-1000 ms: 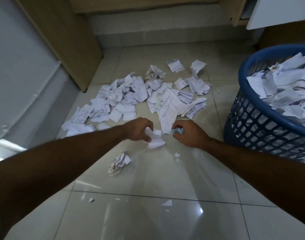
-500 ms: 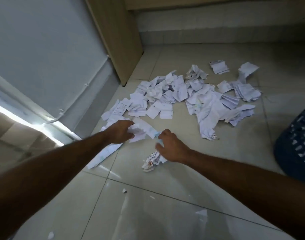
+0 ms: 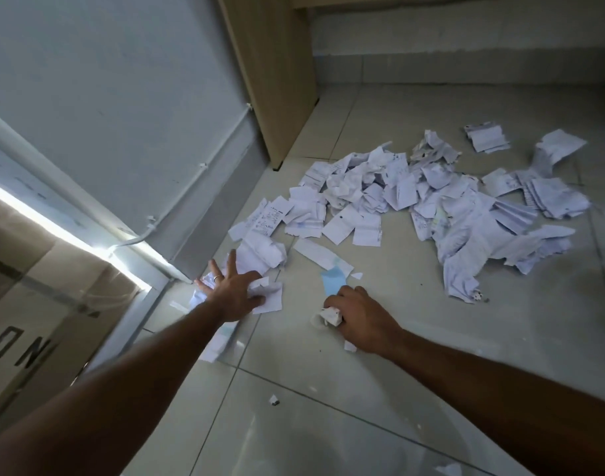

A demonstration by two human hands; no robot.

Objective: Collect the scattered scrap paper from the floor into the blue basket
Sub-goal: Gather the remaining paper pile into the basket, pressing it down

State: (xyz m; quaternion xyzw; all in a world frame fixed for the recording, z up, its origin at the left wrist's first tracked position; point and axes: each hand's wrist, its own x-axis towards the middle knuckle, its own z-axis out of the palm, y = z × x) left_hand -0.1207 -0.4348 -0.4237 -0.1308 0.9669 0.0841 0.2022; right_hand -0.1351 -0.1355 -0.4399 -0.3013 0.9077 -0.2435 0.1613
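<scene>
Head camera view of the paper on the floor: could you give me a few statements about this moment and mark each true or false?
1. The right hand grips a crumpled paper ball. True.
2. The blue basket is in view. False: it is out of frame.
3. The left hand is a closed fist. False: its fingers are spread over paper scraps.
4. A light blue slip lies by the right hand. True.
5. The big paper pile is gone. False: it lies on the floor.

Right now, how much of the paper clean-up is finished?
Not much that shows here. The right hand grips a crumpled wad, and the left hand reaches with spread fingers over scraps. A large pile remains on the floor; the basket is out of view.
</scene>
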